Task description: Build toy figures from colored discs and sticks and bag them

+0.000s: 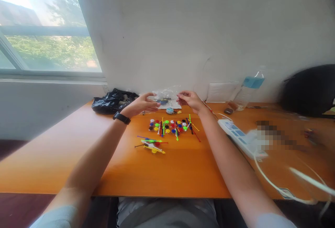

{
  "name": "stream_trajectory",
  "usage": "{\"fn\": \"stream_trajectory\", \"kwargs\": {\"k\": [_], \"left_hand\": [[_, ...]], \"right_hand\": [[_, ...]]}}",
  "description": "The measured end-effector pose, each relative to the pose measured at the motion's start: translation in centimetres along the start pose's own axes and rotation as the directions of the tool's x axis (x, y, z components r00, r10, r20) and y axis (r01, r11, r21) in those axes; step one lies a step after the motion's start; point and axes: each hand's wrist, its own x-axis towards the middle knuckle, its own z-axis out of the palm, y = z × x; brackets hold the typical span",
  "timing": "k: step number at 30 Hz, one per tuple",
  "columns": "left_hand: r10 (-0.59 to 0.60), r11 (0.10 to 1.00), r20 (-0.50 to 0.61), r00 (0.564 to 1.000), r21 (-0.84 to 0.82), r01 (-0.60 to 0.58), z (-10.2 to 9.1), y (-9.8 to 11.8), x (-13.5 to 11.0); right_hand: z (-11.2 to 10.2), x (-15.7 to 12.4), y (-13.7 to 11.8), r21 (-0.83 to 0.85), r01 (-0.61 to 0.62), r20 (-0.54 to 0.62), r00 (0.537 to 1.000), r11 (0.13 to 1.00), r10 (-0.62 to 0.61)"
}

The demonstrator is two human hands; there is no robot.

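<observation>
Over the far part of the table, my right hand [191,100] pinches the edge of a clear plastic bag [166,92]. On the bag's other side is my left hand [144,104], its fingers apart and pointing toward it; a black band circles that wrist. Something dark blue shows at the bag, too blurred to name. Nearer me, small coloured plastic discs [168,131] and thin arrow-tipped sticks lie in a group. A second pile of coloured sticks [151,145] lies closer to the front. A small round tin [170,111] sits just below the bag.
A black plastic bag [111,103] lies at the back left. To the right are a white power strip [239,135] with cables, a clear bottle [246,92] with a blue label and a large black object [310,90]. The wall and window stand behind the wooden table [125,175].
</observation>
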Motion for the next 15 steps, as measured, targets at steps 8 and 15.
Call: {"fn": "stream_trajectory", "kwargs": {"k": [8, 15], "left_hand": [[0.085, 0.986, -0.007, 0.996, 0.148, -0.083, -0.2, -0.3, -0.1], [0.236, 0.872, -0.019, 0.971, 0.446, -0.203, -1.0, -0.1, -0.3]], "right_hand": [[0.5, 0.4, 0.6, 0.012, 0.081, -0.103, 0.992, 0.997, -0.08], [-0.1, 0.2, 0.1, -0.011, 0.003, -0.097, 0.995, 1.0, -0.005]]}}
